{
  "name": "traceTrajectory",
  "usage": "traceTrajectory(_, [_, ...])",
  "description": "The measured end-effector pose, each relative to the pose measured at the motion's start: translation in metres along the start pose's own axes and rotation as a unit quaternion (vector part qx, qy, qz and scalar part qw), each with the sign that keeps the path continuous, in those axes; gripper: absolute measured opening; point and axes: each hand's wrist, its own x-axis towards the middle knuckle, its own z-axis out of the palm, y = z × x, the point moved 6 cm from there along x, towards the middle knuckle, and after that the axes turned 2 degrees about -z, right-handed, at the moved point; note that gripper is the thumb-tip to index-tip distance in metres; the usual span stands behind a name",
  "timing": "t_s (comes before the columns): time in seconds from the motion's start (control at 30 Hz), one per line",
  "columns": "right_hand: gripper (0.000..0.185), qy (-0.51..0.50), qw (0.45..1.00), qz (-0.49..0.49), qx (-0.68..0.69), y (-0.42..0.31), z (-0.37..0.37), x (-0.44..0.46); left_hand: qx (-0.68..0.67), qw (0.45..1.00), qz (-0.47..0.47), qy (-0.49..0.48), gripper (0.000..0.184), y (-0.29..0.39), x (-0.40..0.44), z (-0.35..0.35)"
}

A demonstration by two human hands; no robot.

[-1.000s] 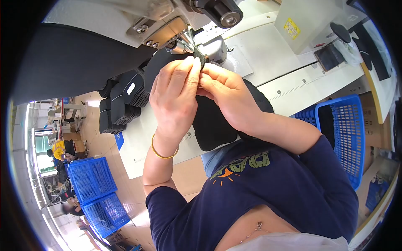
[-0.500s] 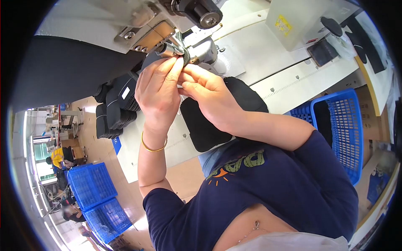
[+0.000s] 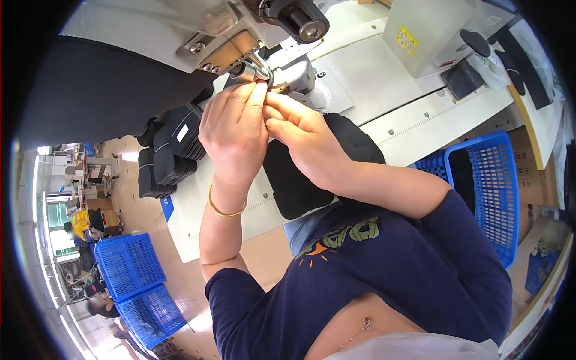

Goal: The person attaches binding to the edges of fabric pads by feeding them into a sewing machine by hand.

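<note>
My left hand (image 3: pixel 235 135) has its fingers pinched on the edge of a dark fabric piece (image 3: pixel 270 78), right beside the metal presser parts (image 3: pixel 249 72) of a sewing machine (image 3: pixel 225 45). Close against it, my right hand (image 3: pixel 309 141) is closed with thumb and forefinger together at the same fabric; the fingertips partly hide it. Below my hands, black padded pieces (image 3: pixel 294 186) lie on the white table (image 3: pixel 252 207) and hang near its front edge. A gold bangle circles my left wrist.
Stacks of black pieces (image 3: pixel 171 153) stand at the table's left. A blue basket (image 3: pixel 501 198) is at the right, and blue crates (image 3: pixel 132 267) stand on the floor at left. A person in yellow (image 3: pixel 81 225) and another person (image 3: pixel 105 307) are in the left background.
The view has shifted slightly. Both hands stay together by the presser parts, and less of the dark fabric shows above the fingertips than before.
</note>
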Motion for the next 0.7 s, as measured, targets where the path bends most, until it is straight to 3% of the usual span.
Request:
traceTrajectory(0.13, [0.035,0.034,0.999,-0.014,0.010,0.000,-0.001,-0.003,0.014,1.000,-0.015,-0.005,0.027,0.005,0.000,0.001])
traceTrajectory(0.7, [0.036,0.006,0.997,0.039,-0.059,-0.007,-0.015,-0.012,0.010,0.993,-0.112,-0.037,0.020,0.011,0.004,0.002])
